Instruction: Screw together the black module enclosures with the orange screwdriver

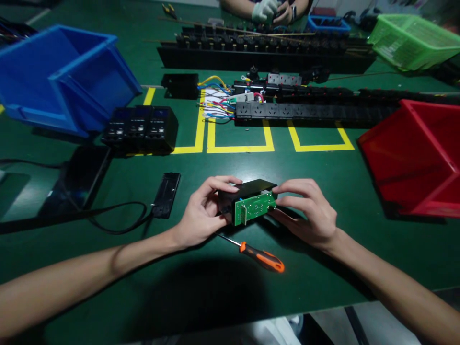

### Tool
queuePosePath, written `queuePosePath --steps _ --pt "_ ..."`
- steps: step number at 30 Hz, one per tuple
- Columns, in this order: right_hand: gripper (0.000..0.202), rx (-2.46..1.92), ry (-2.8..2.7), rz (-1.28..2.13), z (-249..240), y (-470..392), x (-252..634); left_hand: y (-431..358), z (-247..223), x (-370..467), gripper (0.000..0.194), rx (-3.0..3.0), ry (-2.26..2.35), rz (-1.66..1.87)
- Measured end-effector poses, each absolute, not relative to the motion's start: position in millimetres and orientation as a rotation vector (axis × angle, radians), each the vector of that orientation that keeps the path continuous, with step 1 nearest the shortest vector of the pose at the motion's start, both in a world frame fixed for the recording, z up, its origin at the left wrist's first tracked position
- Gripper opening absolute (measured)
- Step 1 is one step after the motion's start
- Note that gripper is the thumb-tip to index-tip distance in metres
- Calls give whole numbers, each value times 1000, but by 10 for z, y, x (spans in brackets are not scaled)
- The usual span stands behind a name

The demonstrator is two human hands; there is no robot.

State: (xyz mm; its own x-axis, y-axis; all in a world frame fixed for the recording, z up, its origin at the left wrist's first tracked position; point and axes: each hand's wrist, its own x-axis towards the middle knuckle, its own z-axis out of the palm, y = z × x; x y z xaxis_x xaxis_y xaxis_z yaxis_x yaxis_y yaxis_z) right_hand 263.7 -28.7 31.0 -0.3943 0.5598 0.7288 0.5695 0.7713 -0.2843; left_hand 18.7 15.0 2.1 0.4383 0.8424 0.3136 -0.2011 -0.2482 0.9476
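A black housing point(258, 186) with a green circuit board point(256, 209) along its near side is held above the table. My left hand point(204, 211) grips its left end, fingers on top and thumb low. My right hand point(307, 211) pinches the right end, where the fingertips touch the housing and board. Just below them lies a screwdriver point(264, 256) with an orange and black handle, its shaft pointing up and left toward my left hand. To the left of my left hand rests a flat black part point(166, 195).
Black modules point(141, 128) stand beside a blue bin point(64, 81); a red bin point(420, 163) is at the right. A black cable point(118, 211) loops at left. Wired socket strips point(305, 112) cross the back, near a green basket point(413, 40) and a person's gloved hand point(265, 10).
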Motion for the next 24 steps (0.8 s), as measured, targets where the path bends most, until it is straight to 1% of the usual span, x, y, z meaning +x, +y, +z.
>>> queuePosePath --steps 10,19,24 --pt "29 -808 -2083 1 309 -294 2644 146 25 187 45 1430 577 1070" --pt "22 -833 -2087 -27 294 -310 2641 138 49 192 42 1479 591 1050" --pt "25 -833 -2105 -30 280 -295 2639 118 90 192 40 1427 625 1002"
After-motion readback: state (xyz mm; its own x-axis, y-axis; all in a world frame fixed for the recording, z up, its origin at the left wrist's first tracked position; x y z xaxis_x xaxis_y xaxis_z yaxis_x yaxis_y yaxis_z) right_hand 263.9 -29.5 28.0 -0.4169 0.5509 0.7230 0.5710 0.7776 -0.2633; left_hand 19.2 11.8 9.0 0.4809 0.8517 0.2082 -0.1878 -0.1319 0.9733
